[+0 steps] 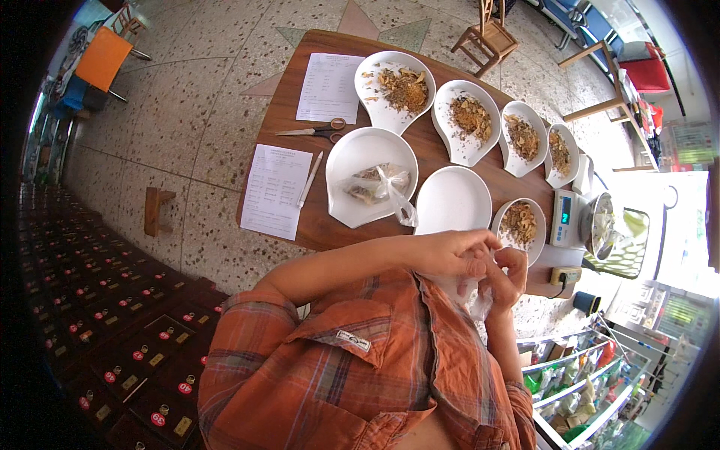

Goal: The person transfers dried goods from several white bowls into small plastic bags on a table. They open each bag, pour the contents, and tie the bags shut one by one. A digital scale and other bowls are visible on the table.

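Note:
Close to my chest, both hands meet at a thin clear plastic bag [481,304]. My left hand [458,254] reaches across from the left, its fingers on the bag and touching the other hand. My right hand [506,278] grips the bag from the right with bent fingers. Just beyond them stands a bare white scoop-shaped tray [454,199]. To its left, another white tray [343,163] holds a knotted clear bag [374,183] with dried material inside. To the right is a smaller white tray [541,225] of dried, herb-like pieces [518,223].
Several white trays [374,115] of dried pieces line the wooden table's [270,126] far side. Scissors [315,131], a white pen [310,179] and two printed sheets [275,191] lie left. A digital scale [565,216] and metal bowl [602,225] are right. Numbered drawers [149,365] stand lower left.

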Demonstrator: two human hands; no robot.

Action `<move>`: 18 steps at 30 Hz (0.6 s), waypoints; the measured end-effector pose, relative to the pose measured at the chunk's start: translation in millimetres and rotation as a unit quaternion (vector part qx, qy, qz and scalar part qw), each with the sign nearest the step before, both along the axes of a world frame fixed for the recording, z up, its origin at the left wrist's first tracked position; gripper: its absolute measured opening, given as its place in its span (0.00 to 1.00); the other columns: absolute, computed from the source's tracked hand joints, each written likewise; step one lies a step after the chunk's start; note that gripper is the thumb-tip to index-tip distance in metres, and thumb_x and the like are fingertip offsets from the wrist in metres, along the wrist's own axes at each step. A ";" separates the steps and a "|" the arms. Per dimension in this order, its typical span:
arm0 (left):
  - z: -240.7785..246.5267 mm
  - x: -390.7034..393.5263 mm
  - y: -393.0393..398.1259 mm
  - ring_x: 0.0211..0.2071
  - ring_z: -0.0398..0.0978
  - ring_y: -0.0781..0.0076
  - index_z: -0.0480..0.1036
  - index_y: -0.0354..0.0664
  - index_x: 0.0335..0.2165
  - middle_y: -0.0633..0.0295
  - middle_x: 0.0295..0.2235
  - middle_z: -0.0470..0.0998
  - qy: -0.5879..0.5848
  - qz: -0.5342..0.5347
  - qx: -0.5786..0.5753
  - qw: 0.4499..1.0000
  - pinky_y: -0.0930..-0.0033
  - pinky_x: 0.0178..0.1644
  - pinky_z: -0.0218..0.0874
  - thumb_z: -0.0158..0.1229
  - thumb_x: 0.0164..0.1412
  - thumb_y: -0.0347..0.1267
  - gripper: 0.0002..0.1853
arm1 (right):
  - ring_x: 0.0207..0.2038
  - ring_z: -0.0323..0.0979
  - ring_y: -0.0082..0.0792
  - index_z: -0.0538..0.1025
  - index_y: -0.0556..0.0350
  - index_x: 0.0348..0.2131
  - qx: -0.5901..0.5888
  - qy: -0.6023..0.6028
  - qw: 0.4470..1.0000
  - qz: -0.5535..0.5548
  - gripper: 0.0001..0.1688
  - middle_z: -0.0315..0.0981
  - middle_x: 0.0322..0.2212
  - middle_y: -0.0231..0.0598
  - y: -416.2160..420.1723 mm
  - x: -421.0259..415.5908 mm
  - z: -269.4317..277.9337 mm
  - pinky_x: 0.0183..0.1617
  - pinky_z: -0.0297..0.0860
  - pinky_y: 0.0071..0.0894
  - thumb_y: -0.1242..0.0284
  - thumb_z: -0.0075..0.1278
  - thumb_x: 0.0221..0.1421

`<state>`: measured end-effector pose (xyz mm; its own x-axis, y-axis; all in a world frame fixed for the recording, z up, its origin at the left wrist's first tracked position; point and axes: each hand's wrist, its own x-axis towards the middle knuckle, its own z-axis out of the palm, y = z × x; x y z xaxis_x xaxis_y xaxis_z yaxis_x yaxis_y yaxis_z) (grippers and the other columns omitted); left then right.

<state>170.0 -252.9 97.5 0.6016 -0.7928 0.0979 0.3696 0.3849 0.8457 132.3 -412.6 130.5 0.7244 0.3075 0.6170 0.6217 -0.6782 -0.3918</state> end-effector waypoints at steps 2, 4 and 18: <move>0.3 0.7 0.5 0.34 0.68 0.78 0.63 0.36 0.43 0.63 0.34 0.71 0.020 -0.032 0.048 0.998 0.76 0.36 0.62 0.53 0.57 0.36 0.19 | 0.24 0.62 0.26 0.79 0.54 0.28 0.006 0.033 0.999 -0.030 0.21 0.62 0.25 0.35 -3.6 -3.1 -6.4 0.22 0.58 0.18 0.81 0.56 0.23; 9.6 5.4 5.1 0.31 0.69 0.77 0.67 0.36 0.39 0.64 0.30 0.72 0.022 -0.055 0.137 0.989 0.73 0.33 0.62 0.54 0.55 0.35 0.15 | 0.23 0.63 0.26 0.79 0.54 0.31 0.033 0.089 0.994 -0.047 0.23 0.62 0.23 0.35 -14.3 -7.6 -19.6 0.22 0.58 0.18 0.84 0.56 0.25; -51.2 29.7 56.2 0.25 0.69 0.61 0.67 0.40 0.18 0.60 0.19 0.70 -0.315 0.378 0.410 0.768 0.62 0.28 0.59 0.52 0.47 0.26 0.04 | 0.16 0.61 0.36 0.64 0.55 0.10 0.041 0.219 0.975 0.008 0.24 0.59 0.12 0.38 -43.2 -40.9 4.9 0.19 0.56 0.34 0.67 0.38 0.55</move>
